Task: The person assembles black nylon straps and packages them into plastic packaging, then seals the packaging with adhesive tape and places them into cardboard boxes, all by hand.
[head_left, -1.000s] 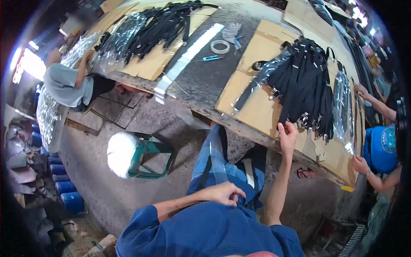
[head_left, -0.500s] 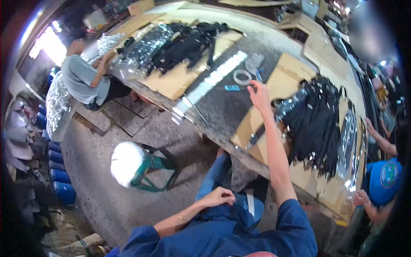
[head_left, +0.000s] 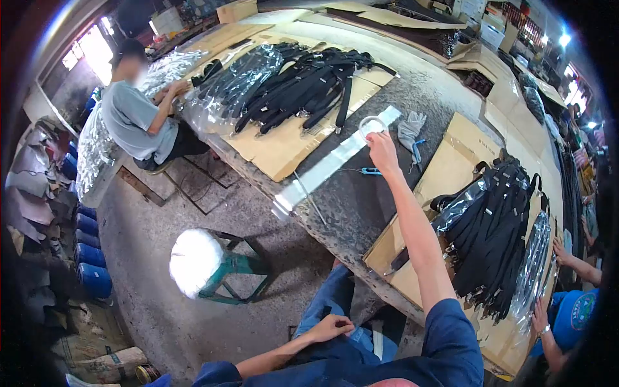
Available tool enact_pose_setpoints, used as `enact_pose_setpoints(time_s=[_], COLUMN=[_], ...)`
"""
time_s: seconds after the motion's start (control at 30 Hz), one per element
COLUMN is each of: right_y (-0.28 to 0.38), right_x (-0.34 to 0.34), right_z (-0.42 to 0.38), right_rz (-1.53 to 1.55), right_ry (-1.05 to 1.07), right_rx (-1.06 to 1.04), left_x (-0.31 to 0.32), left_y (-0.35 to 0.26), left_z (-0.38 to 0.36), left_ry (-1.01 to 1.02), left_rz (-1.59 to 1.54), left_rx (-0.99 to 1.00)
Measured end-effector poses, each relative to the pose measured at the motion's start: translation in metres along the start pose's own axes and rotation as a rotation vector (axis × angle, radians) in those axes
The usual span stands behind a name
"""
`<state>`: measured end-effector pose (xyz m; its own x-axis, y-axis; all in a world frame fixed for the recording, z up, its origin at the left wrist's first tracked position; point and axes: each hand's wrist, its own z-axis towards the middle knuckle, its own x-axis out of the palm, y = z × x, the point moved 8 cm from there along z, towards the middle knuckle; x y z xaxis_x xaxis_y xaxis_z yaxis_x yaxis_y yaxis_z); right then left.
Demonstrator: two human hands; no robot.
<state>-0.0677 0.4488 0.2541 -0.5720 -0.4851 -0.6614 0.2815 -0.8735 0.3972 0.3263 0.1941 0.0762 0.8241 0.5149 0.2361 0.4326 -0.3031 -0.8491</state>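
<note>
Far out over the table, my right hand [head_left: 383, 152] has its fingers closed on the rim of a white tape roll [head_left: 372, 124]. The roll overlaps the upper end of a long strip of clear plastic bags [head_left: 335, 157]. Below that hand lies a small blue cutter [head_left: 371, 171]. A grey glove [head_left: 411, 128] and a blue-handled tool [head_left: 416, 152] are just to its right. My left hand [head_left: 331, 327] rests on my lap, fingers curled in with nothing visible in them.
Black straps [head_left: 493, 232] lie on cardboard at the right, more black straps [head_left: 303, 87] at the back left. A person in grey [head_left: 138, 116] sits at the left; a person in blue [head_left: 570, 316] is at the right. A green stool [head_left: 235, 274] stands on the floor.
My right hand has taken hold of the tape roll and moved it over the plastic strip; before, the roll lay on the table beside my fingers. My left hand stays on my lap.
</note>
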Motion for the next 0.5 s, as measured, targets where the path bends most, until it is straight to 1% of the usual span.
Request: enact_pose_setpoints(time_s=[0.07, 0.1, 0.17, 0.2, 0.23, 0.27, 0.3, 0.33, 0.37, 0.4, 0.43, 0.47, 0.5], right_y=[-0.007, -0.014, -0.027, -0.022, -0.006, 0.011, 0.026, 0.03, 0.033, 0.041, 0.055, 0.085, 0.117], right_x=[0.013, 0.019, 0.03, 0.026, 0.007, -0.013, -0.029, -0.043, -0.055, -0.065, -0.075, -0.09, -0.1], right_z=[-0.002, -0.004, -0.008, -0.009, -0.013, -0.019, -0.023, -0.029, -0.042, -0.063, -0.091, -0.121, -0.156], right_rz=[-0.019, -0.022, -0.051, -0.051, -0.097, -0.145, -0.15, 0.019, 0.186, 0.367, 0.551, 0.799, 1.091], right_ry=[0.022, 0.051, 0.112, 0.109, -0.015, -0.139, -0.138, -0.049, 0.043, 0.141, 0.239, 0.32, 0.349], right_rx=[-0.01, 0.023, 0.083, 0.082, 0.03, -0.022, -0.02, 0.143, 0.309, 0.429, 0.557, 0.589, 0.621], left_x=[0.004, 0.006, 0.007, 0.007, 0.007, 0.001, -0.005, -0.01, -0.017, -0.024, -0.031, -0.038, -0.042], left_y=[-0.006, -0.016, -0.029, -0.042, -0.052, -0.065, -0.078, -0.088, -0.098, -0.109, -0.127, -0.146, -0.165], left_z=[0.005, 0.005, -0.001, -0.005, -0.008, -0.011, -0.016, -0.018, -0.02, -0.022, -0.026, -0.03, -0.034], left_ry=[0.017, 0.031, 0.017, 0.006, 0.006, -0.056, -0.116, -0.137, -0.193, -0.248, -0.308, -0.369, -0.417], left_rz=[0.031, 0.059, 0.082, 0.104, 0.106, 0.162, 0.215, 0.098, 0.112, 0.125, 0.146, 0.168, 0.169], left_rx=[0.025, 0.056, 0.059, 0.063, 0.066, 0.094, 0.12, 0.074, 0.104, 0.133, 0.204, 0.274, 0.387])
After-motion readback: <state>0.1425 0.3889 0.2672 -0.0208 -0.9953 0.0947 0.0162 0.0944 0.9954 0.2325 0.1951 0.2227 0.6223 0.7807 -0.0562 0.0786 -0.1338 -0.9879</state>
